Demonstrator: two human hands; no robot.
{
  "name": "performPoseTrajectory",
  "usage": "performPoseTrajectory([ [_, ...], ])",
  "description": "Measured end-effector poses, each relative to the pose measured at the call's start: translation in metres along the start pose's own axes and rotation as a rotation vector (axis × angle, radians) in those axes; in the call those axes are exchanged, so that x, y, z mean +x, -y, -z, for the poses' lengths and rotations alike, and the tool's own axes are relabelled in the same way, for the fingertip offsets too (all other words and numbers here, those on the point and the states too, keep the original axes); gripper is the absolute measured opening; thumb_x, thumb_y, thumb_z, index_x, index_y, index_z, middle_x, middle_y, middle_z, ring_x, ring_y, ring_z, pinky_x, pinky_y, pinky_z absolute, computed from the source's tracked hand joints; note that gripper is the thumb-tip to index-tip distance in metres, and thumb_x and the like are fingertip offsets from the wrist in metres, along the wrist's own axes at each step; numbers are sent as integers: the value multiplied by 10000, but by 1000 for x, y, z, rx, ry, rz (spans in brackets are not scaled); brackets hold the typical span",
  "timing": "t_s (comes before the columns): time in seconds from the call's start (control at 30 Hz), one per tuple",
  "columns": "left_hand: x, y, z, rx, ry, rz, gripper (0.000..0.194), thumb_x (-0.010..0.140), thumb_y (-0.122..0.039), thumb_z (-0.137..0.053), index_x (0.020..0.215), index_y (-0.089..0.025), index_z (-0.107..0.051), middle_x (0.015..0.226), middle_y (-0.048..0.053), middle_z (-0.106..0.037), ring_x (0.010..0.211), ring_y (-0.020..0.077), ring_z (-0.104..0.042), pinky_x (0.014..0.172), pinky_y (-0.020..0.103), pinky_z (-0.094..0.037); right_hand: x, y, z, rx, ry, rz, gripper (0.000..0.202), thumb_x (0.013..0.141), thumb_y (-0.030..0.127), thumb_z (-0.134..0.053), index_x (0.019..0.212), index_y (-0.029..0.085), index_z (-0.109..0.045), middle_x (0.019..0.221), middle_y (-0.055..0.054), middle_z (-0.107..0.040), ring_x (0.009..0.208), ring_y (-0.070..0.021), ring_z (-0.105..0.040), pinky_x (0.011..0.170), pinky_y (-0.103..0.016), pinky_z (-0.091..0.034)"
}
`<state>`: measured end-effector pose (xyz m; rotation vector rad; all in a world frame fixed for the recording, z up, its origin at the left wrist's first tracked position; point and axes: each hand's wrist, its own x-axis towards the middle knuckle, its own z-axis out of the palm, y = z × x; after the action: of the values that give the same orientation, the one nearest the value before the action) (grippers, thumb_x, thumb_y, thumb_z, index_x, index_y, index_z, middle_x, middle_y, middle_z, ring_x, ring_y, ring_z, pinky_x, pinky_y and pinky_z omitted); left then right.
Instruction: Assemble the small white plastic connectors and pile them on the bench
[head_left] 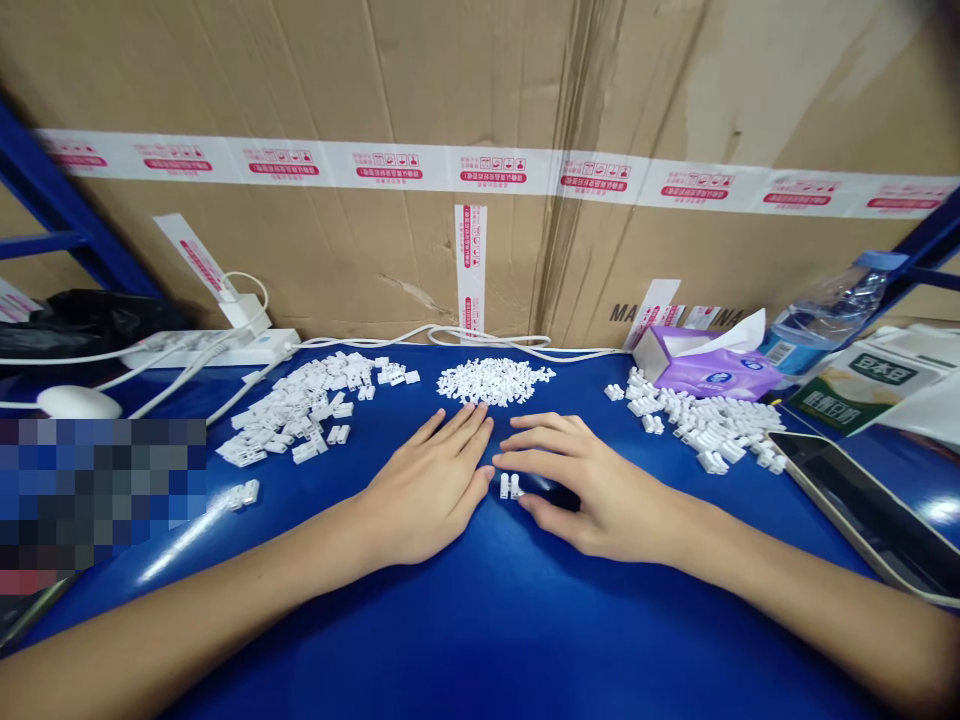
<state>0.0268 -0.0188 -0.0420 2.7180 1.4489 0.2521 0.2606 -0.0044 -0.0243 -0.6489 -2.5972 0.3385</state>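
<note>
A small white plastic piece with two rounded tubes (509, 487), resembling a wire connector, lies on the blue table between my hands. My right hand (600, 487) is beside it, fingers spread and curved, the thumb tip close to its right side; whether they touch I cannot tell. My left hand (431, 485) lies flat, palm down, fingers stretched toward a pile of tiny white parts (495, 381). Left of it spreads a heap of white block-shaped pieces (300, 400). Beyond my right hand lies another heap of white tubed pieces (705, 420).
A power strip (217, 346) with white cables stands at the back left. On the right are a purple tissue pack (712, 372), a plastic bottle (832, 310), a green-and-white packet (847, 385) and a phone (862, 510). Cardboard (337, 260) walls off the back.
</note>
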Motion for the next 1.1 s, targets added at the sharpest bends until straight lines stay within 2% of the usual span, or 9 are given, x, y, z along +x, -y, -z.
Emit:
performPoseTrajectory([
  [0.23, 1, 0, 2, 39, 30, 8, 589, 1068, -399, -289, 1565, -95, -379, 1652, 143, -251, 1543, 285, -222, 1255, 519, -213, 2, -3, 14, 13, 77, 8, 180, 915, 155, -622, 1040, 202, -742, 1060, -58, -757, 1212, -260, -590, 1031, -459, -392],
  [0.4, 2, 1, 2, 51, 46, 19, 607, 1067, -411, -280, 1579, -94, -352, 1654, 129, -248, 1545, 280, -216, 1265, 508, -192, 1, -26, 41, -155, 144, -135, 103, 831, 231, -726, 923, 219, -773, 953, -39, -764, 980, -246, -677, 954, -442, -409],
  [0.47, 2, 1, 2, 50, 46, 19, 607, 1066, -413, -279, 1579, -98, -355, 1656, 119, -249, 1545, 279, -217, 1267, 498, -191, 0, -37, 53, -244, 181, -240, 83, 854, 270, -722, 852, 204, -773, 896, -51, -769, 886, -241, -689, 895, -421, -442],
  [0.6, 2, 1, 2, 33, 39, 21, 601, 1065, -411, -281, 1577, -108, -364, 1654, 111, -261, 1540, 286, -237, 1265, 498, -199, -5, -58, 72, -306, 315, -426, 69, 831, 178, -703, 791, 202, -753, 837, -45, -774, 785, -218, -706, 706, -320, -490],
  [0.73, 1, 0, 3, 20, 37, 21, 602, 1062, -409, -288, 1574, -103, -369, 1655, 116, -259, 1540, 291, -235, 1266, 496, -193, -16, -70, 86, -485, 342, -464, 140, 756, 95, -687, 823, 199, -754, 833, -73, -766, 735, -240, -699, 641, -326, -479],
  [0.83, 1, 0, 3, 14, 34, 26, 600, 1061, -403, -300, 1571, -97, -374, 1653, 121, -268, 1540, 296, -234, 1264, 506, -193, -16, -70, 85, -544, 320, -416, 148, 748, 106, -702, 857, 184, -765, 936, -115, -764, 867, -299, -699, 775, -410, -504],
  [0.93, 1, -1, 4, 29, 42, 25, 599, 1063, -394, -292, 1575, -90, -363, 1653, 129, -264, 1541, 298, -231, 1257, 527, -207, -9, -57, 67, -550, 264, -325, 262, 866, 315, -686, 1095, 207, -754, 1239, -128, -704, 1163, -345, -623, 992, -513, -463],
  [1.03, 1, -2, 4, 46, 42, 22, 599, 1064, -390, -290, 1571, -79, -365, 1649, 142, -268, 1540, 298, -235, 1252, 535, -217, -3, -33, 38, -420, 162, -209, 537, 993, 487, -509, 1392, 142, -607, 1481, -162, -555, 1382, -327, -488, 1130, -509, -409],
  [1.1, 1, -3, 3, 52, 36, 19, 601, 1064, -389, -291, 1568, -72, -366, 1647, 147, -272, 1540, 296, -236, 1252, 532, -219, -2, -17, 20, -323, 162, -181, 660, 1021, 536, -433, 1503, 88, -481, 1557, -184, -466, 1475, -327, -380, 1200, -515, -340],
])
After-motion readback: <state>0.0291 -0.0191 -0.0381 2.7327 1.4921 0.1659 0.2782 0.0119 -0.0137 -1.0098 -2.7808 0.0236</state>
